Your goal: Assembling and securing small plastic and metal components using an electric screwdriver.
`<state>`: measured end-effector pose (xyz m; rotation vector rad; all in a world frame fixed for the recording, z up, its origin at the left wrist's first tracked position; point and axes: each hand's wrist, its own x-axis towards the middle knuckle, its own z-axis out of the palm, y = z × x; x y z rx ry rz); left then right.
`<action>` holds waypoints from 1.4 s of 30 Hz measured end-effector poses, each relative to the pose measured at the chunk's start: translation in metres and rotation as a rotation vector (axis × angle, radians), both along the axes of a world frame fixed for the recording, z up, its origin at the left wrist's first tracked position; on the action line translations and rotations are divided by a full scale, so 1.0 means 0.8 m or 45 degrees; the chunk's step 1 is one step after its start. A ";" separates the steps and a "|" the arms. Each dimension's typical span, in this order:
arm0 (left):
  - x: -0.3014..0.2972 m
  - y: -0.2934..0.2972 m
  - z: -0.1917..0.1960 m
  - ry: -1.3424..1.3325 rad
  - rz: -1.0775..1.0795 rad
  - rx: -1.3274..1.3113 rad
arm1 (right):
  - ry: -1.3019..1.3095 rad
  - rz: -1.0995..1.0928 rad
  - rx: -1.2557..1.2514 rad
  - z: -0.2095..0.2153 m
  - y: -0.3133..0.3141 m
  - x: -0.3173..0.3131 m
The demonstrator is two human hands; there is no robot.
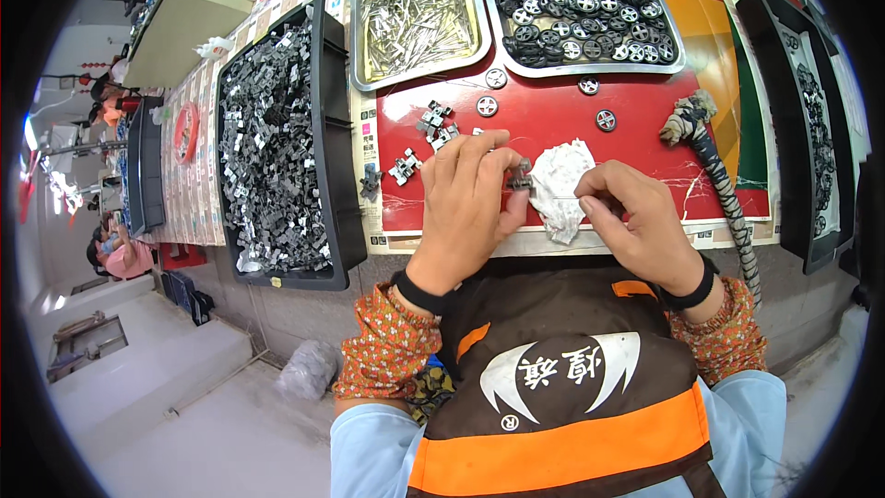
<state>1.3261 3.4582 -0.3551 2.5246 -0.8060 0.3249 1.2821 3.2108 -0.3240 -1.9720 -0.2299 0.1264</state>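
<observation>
My left hand (470, 198) pinches a small grey metal bracket piece (520, 177) at its fingertips, just above a crumpled white cloth (559, 186) on the red mat (636, 152). My right hand (636, 221) has its fingers closed on a thin metal pin (562, 197) that points toward the bracket piece. A few loose grey brackets (433, 124) and three black wheels (488, 106) lie on the mat beyond my left hand.
A black tray (327, 129) heaped with grey brackets stands at the left. Behind are a metal tray of pins (415, 5) and a metal tray of black wheels (576, 0). A striped wrapped stick (714, 166) lies right; another black tray (811, 129) stands far right. People sit far left.
</observation>
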 end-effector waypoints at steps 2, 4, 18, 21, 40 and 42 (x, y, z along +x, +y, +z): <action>-0.012 0.003 0.004 0.314 -0.042 -0.246 | -0.133 -0.006 0.012 0.012 0.002 -0.003; -0.025 0.002 0.014 0.806 -0.091 -0.628 | -0.266 -0.005 0.021 0.024 0.003 -0.007; -0.059 -0.001 0.016 1.200 -0.171 -0.941 | -0.414 0.083 -0.091 0.038 0.007 -0.021; -0.060 -0.004 0.016 1.142 -0.131 -0.972 | -0.416 0.092 -0.134 0.036 0.007 -0.023; -0.072 -0.012 0.037 0.543 -0.163 -0.399 | 0.621 0.068 0.339 0.002 -0.012 -0.043; -0.076 -0.014 0.039 0.544 -0.158 -0.397 | 0.846 0.045 0.476 0.006 -0.014 -0.038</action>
